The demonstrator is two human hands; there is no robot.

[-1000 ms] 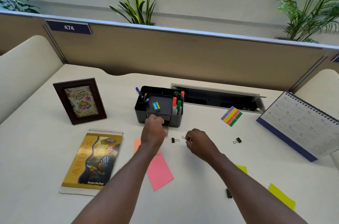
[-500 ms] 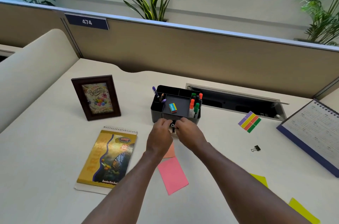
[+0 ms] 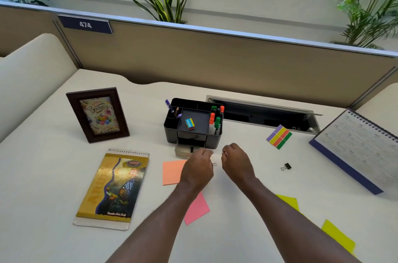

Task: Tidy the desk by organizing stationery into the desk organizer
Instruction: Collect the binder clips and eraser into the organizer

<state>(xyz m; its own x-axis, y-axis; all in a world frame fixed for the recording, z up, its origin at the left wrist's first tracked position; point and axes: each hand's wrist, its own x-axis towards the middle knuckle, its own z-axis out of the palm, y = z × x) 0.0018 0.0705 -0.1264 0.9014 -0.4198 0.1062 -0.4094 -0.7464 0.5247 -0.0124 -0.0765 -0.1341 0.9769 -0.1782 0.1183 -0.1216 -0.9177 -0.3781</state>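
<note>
Head view: left hand (image 3: pixel 197 169) hovers just in front of the desk organizer (image 3: pixel 192 127), fingers curled loosely; a wire loop of a binder clip (image 3: pixel 214 164) shows at its right edge, but whether the hand grips it or it lies on the desk beneath cannot be told. Right hand (image 3: pixel 236 160) sits just beside it, fingers curled with thumb and forefinger pinched; what it holds, if anything, is too small to tell. Directly ahead of both hands the organizer's small drawer (image 3: pixel 183 151) is pulled out, with one black binder clip (image 3: pixel 191 149) lying in it. Already sorted, by the look of it: markers (image 3: pixel 216 121) upright in the right compartment, pens (image 3: pixel 172 109) in the left one, an eraser (image 3: pixel 190 123) on the centre tray. Left loose on the desk: another black binder clip (image 3: pixel 286 166) well to the right, a block of coloured page flags (image 3: pixel 279 136) near the cable slot, an orange sticky note (image 3: pixel 173 171) and a pink one (image 3: pixel 197 209) partly under the left forearm, and yellow notes (image 3: pixel 337 235) at lower right. Judgement: roughly midway; clips are in progress, paper items not yet started, drawer not yet closed. Notebook (image 3: pixel 113 187), photo frame (image 3: pixel 98 114) and desk calendar (image 3: pixel 357 148) stand apart, probably not organizer items.
</note>
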